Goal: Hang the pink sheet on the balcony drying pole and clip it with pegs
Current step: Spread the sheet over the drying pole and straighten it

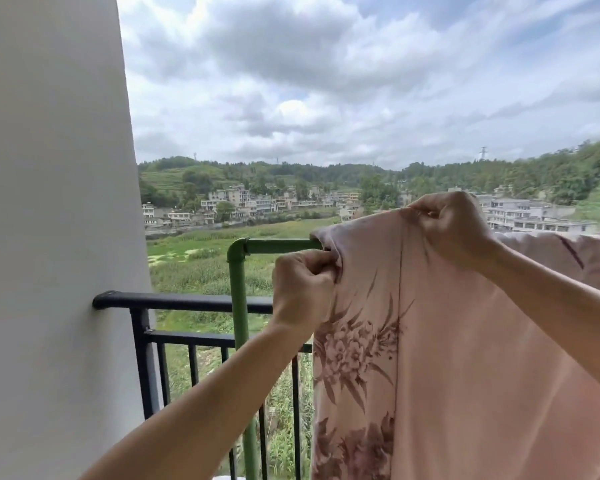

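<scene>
On a balcony above fields and a hillside town, we work the pink sheet (465,341) onto the green drying pole (278,245). To the right its upper edge lies draped over the pole, and the rest hangs down in front of the black railing (187,302). Our left hand (303,289) pinches the sheet's corner hem just below the pole's bare end, fingers curled tight on the cloth. Our right hand (451,230) grips a bunched fold of the top edge, raised a little above the pole. The cloth looks thin, soft and light, creasing wherever it is gathered, so we judge it may slide or bunch on the smooth pole and catch any breeze. The hem looks the soundest place to take hold, hands well apart, drawing it taut along the pole. No pegs are in view.
</scene>
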